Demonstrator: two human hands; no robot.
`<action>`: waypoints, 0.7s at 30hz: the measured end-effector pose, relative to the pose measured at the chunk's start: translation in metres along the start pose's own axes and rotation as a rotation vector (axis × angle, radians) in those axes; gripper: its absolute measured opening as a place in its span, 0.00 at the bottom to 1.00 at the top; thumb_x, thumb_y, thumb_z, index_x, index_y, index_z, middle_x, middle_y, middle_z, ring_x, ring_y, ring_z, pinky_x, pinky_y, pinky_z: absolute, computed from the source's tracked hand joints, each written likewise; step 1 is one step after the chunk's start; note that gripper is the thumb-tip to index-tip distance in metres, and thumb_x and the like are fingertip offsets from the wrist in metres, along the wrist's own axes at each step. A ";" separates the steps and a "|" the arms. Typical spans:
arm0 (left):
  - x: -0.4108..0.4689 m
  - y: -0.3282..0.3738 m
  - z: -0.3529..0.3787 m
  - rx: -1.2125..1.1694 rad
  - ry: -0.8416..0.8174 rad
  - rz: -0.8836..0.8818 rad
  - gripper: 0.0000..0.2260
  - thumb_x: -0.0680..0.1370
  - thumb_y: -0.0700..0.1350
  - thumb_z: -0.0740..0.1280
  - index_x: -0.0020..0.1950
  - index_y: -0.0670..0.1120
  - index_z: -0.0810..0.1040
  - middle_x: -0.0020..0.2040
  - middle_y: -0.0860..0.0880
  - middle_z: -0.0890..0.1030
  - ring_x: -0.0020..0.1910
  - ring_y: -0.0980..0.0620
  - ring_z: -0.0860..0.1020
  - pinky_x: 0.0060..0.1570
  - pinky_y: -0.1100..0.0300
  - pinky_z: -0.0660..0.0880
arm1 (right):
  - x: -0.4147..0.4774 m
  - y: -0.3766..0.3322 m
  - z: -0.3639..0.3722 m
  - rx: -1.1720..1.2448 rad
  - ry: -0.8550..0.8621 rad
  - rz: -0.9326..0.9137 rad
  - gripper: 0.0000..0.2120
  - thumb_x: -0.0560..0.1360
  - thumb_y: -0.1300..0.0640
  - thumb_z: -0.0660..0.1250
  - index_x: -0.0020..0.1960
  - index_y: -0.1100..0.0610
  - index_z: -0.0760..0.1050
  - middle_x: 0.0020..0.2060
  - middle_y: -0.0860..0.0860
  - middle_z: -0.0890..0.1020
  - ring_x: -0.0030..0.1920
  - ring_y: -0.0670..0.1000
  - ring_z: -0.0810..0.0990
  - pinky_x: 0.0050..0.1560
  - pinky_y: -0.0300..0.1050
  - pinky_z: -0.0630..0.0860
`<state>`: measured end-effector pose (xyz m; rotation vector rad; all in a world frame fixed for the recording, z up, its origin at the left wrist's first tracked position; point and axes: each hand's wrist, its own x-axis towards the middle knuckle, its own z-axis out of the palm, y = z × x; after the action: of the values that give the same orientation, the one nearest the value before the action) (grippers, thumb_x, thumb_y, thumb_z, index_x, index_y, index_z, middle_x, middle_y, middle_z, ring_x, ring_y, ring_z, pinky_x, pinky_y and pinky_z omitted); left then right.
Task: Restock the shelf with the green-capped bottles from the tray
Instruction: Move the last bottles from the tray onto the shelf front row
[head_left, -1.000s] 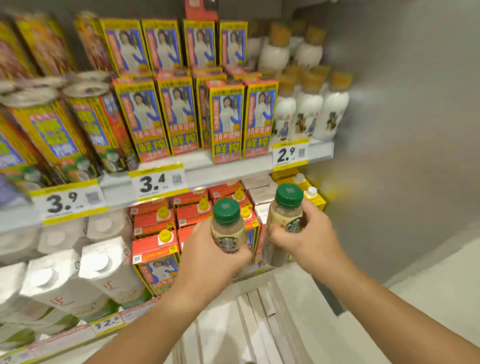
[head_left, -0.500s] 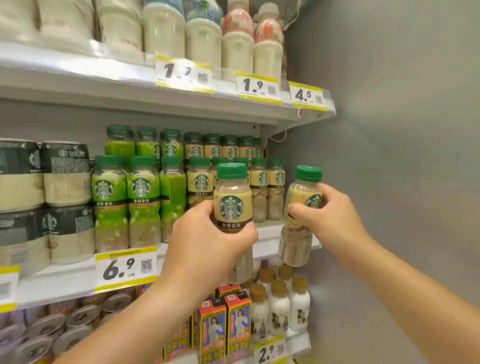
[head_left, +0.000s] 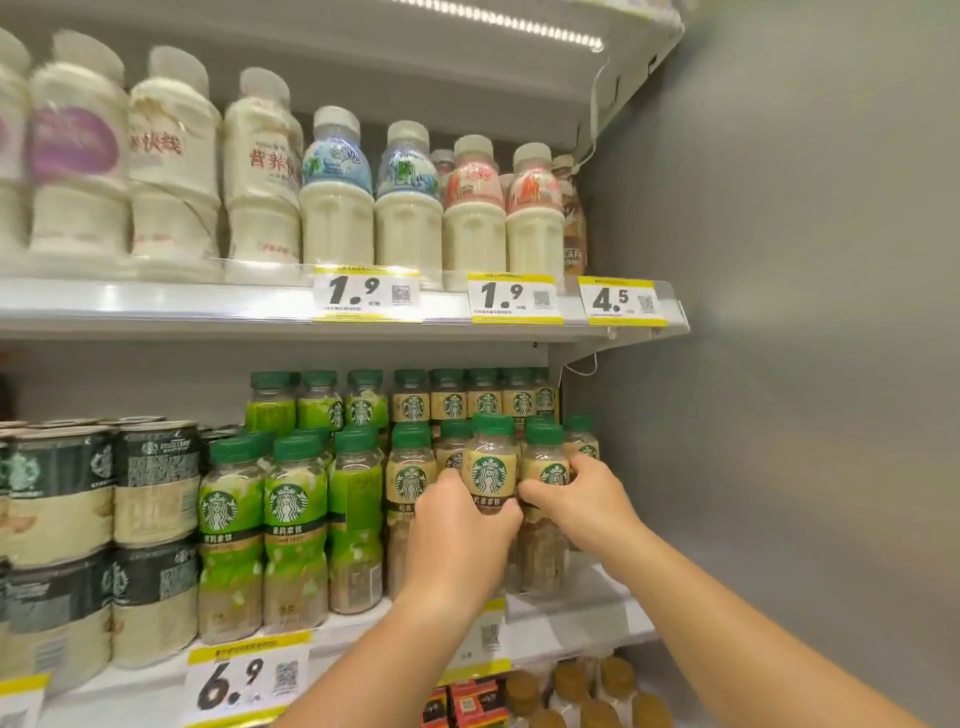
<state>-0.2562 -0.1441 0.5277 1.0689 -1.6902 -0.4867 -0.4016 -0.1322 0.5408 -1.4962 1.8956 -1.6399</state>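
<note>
Left grip (head_left: 457, 525) curled round a tan-label green-capped bottle (head_left: 491, 467), right grip (head_left: 576, 499) round a second bottle (head_left: 545, 470) beside it, both at the shelf (head_left: 587, 626) front (right end, by the grey wall (head_left: 805, 364)), green-label bottles (head_left: 285, 509) to the left, 6.9 price tag (head_left: 244, 680) below.

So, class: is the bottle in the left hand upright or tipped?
Upright. The bottle gripped by the left hand has its cap on top, label level.

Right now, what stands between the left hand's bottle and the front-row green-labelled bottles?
In the head view, one shelved beige-labelled, green-capped plastic bottle stands between the nearest green-labelled bottle and the held beige-labelled bottle in the left hand.
</note>
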 end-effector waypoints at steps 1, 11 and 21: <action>0.000 -0.003 0.003 0.043 0.009 0.005 0.12 0.72 0.53 0.72 0.48 0.48 0.76 0.43 0.51 0.81 0.39 0.51 0.80 0.37 0.54 0.78 | 0.001 0.003 0.001 0.015 -0.010 0.006 0.15 0.65 0.49 0.73 0.51 0.50 0.78 0.41 0.44 0.85 0.38 0.42 0.83 0.40 0.41 0.80; -0.005 0.001 0.000 0.380 0.066 0.072 0.22 0.76 0.58 0.70 0.53 0.43 0.66 0.49 0.44 0.82 0.50 0.43 0.82 0.37 0.58 0.74 | -0.022 0.033 0.002 -0.124 -0.205 0.034 0.17 0.69 0.49 0.74 0.55 0.48 0.73 0.48 0.41 0.80 0.47 0.43 0.79 0.52 0.43 0.77; -0.008 -0.009 -0.013 0.471 0.053 0.075 0.27 0.74 0.59 0.72 0.58 0.42 0.65 0.50 0.46 0.83 0.51 0.45 0.83 0.35 0.61 0.74 | -0.020 0.043 0.002 -0.247 -0.172 0.036 0.45 0.58 0.34 0.74 0.71 0.50 0.71 0.64 0.46 0.79 0.60 0.49 0.78 0.61 0.50 0.77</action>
<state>-0.2400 -0.1399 0.5216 1.3311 -1.8366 -0.0049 -0.4141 -0.1241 0.4959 -1.6245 2.0732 -1.2522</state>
